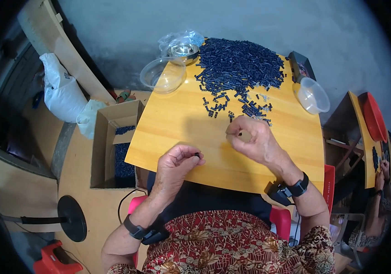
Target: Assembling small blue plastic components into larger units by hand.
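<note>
- Left hand (173, 166) has a tiny black part (197, 155) pinched at its fingertips.
- Right hand (255, 139), farther out, is pinched closed too; can't tell if anything's in it.
- Rest of the dark parts (243, 64) are heaped on the tabletop (165, 121) beyond both hands.
- Looks like mid-step, piece-by-piece handwork; I'd say the next move calls for steady left, precise right fingertips.

Small parts (239, 64): plastic. Tabletop (172, 118): smooth, wood-look. Bowl (190, 58): glossy metal.

Workshop: worktable (163, 123) heaped with parts (241, 64)
</note>
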Demonstrator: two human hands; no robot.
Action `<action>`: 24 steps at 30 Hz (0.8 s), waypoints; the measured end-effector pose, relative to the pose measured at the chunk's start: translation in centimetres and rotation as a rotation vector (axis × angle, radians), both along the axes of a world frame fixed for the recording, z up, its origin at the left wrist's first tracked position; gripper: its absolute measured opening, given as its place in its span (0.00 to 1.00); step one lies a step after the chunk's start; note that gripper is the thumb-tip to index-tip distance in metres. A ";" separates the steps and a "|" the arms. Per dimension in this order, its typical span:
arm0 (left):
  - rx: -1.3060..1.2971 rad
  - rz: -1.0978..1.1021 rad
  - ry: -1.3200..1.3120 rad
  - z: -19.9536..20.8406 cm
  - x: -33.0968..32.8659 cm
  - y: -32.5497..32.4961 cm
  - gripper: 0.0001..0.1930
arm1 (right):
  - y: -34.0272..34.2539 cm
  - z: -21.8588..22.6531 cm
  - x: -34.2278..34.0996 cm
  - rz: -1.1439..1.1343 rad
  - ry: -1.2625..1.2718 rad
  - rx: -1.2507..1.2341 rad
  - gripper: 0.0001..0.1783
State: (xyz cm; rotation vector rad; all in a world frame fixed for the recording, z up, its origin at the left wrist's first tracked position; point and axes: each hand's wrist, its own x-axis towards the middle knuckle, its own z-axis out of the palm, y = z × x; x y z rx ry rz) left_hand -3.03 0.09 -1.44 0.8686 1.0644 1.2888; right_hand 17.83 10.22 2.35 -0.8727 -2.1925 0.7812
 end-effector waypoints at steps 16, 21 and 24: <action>0.118 -0.053 0.132 1.0 0.6 -1.0 0.08 | -4.1 -0.4 -1.5 0.177 0.216 -0.389 0.05; 0.092 -0.049 0.159 1.0 0.8 -1.1 0.07 | -4.1 -0.5 -1.6 0.179 0.189 -0.418 0.05; 0.083 -0.042 0.161 1.1 0.8 -1.2 0.07 | -4.2 -0.5 -1.7 0.180 0.189 -0.380 0.05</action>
